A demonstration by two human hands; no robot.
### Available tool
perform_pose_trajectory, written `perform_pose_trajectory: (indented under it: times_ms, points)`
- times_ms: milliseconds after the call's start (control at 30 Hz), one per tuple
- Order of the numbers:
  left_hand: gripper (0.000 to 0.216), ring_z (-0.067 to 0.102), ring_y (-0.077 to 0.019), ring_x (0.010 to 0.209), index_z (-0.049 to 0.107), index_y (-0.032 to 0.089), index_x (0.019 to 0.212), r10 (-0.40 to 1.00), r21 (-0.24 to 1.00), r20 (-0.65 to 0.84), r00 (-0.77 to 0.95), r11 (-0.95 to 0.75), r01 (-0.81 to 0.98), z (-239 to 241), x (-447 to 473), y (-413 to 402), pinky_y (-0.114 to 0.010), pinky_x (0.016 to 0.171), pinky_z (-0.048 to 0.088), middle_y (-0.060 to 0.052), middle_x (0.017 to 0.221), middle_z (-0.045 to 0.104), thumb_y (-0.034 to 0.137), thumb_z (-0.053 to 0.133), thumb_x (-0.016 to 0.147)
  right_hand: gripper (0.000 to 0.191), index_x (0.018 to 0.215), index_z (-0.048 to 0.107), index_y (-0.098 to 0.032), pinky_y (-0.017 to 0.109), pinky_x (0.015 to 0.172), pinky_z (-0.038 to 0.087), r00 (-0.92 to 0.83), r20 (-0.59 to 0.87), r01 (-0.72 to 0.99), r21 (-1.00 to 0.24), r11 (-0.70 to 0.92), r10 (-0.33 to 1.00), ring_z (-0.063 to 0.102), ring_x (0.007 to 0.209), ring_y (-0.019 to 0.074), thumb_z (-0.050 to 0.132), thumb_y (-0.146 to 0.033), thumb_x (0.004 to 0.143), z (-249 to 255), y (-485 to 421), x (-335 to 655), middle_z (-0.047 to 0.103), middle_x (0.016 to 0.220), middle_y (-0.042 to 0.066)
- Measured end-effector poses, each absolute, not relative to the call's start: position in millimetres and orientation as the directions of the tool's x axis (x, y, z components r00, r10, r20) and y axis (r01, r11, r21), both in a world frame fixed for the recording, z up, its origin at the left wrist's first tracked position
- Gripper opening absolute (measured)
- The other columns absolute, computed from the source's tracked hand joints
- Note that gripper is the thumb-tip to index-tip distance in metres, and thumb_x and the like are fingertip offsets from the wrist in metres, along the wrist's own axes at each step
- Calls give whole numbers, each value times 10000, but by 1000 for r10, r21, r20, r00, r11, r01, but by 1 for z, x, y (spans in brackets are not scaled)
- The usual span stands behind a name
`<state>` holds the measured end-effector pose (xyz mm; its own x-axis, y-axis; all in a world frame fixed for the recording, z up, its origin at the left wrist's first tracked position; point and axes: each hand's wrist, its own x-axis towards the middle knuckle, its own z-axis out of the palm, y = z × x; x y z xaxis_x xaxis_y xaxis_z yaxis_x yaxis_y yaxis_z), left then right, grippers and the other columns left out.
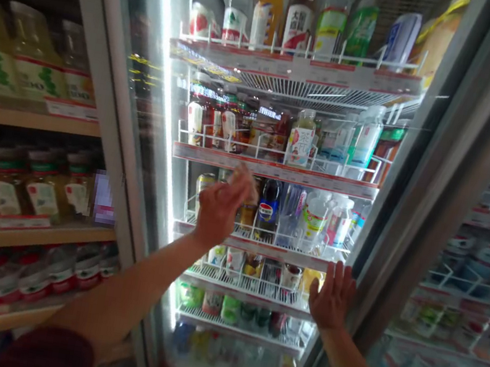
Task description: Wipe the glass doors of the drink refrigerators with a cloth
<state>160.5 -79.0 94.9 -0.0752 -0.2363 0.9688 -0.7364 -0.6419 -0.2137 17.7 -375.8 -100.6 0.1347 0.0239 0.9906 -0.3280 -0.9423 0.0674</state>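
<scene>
My left hand [218, 211] is raised in front of the glass door [249, 100] of a lit drinks fridge. Its fingers are closed on a pale, crumpled cloth [245, 185], which is blurred by motion, so its edges are unclear. Whether the cloth touches the glass, I cannot tell. Lower and to the right, my right hand [332, 295] lies flat with fingers spread against the door, beside its metal frame [387, 245]. Nothing is in that hand. Light reflections show on the glass.
Behind the glass, wire shelves hold bottles and cans, among them a dark blue cola bottle [268, 203]. Wooden shelves [25, 231] with rows of bottled drinks stand at the left. Another glass-fronted fridge section [468, 277] is on the right.
</scene>
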Motion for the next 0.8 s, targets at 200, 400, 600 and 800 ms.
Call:
perform_pose_trajectory:
  times_ms: [200, 400, 600, 800]
  points:
    - [440, 566, -235, 1156, 622, 313, 1324, -422, -321, 905, -51, -598, -735, 178, 176, -68, -491, 1005, 468, 27, 1351, 648, 160, 410, 970, 569, 1507, 410, -224, 446, 1082, 381, 145, 989, -210, 57, -976, 27, 547, 1271, 289, 531, -250, 951, -48, -368, 0, 597, 1357, 143]
    - [500, 496, -257, 1232, 503, 209, 1436, -58, -74, 997, -47, -690, -720, 222, 181, -72, -549, 1065, 398, -46, 1494, 528, 136, 369, 960, 669, 1605, 200, -183, 525, 1193, 257, 153, 988, -273, 77, -959, 36, 288, 1504, 334, 455, -328, 1003, -9, -367, 20, 412, 1573, 167]
    - [300, 623, -132, 1069, 679, 420, 1149, -639, -598, 698, -323, -272, -754, 186, 151, -105, -292, 896, 525, 111, 1209, 708, 308, 475, 961, 720, 1614, 152, -189, 539, 1228, 228, 147, 988, -314, 85, -946, 40, 223, 1541, 320, 482, -327, 990, -21, -367, 34, 303, 1637, 146]
    - [487, 463, -275, 1285, 535, 169, 1398, -109, -160, 987, -118, -642, -750, 290, 175, -95, -619, 1096, 358, -67, 1485, 533, 127, 349, 950, 711, 1613, 159, -212, 553, 1227, 251, 152, 988, -302, 76, -950, 31, 223, 1542, 320, 474, -284, 981, -22, -369, 31, 275, 1649, 131]
